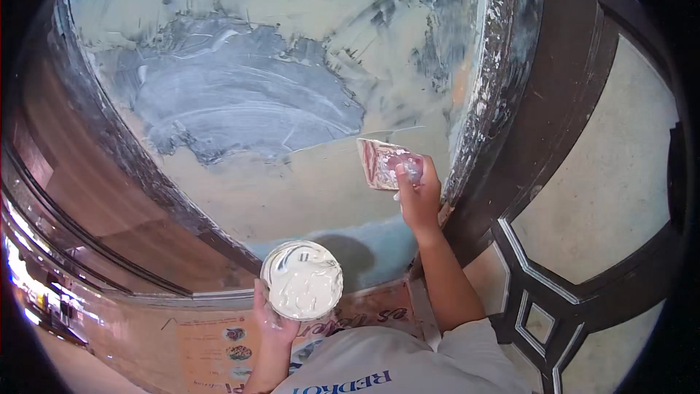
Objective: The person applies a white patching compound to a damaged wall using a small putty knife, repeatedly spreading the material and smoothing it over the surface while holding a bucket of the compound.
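My left hand (275,322) is wrapped round the lower left side of a round tub (337,277), held low in front of my body. Thick white putty (302,288) lies in the tub, its surface smeared and uneven. In my right hand (421,195) is a putty knife (378,164) with a wide reddish blade, streaked with white putty. The blade points up and left, close to a pale wall panel (335,197); whether it touches cannot be made out. White smears also mark the right hand's fingers. Above and left of the knife, a rough-edged grey-blue patch (240,98) shows on the panel.
Dark, paint-flecked frames (485,87) border the panel on both sides. Dark moulding with white edges (536,270) runs along the right. Brown glossy panels (109,175) stand on the left. A printed orange sheet (219,350) lies below, beside my body.
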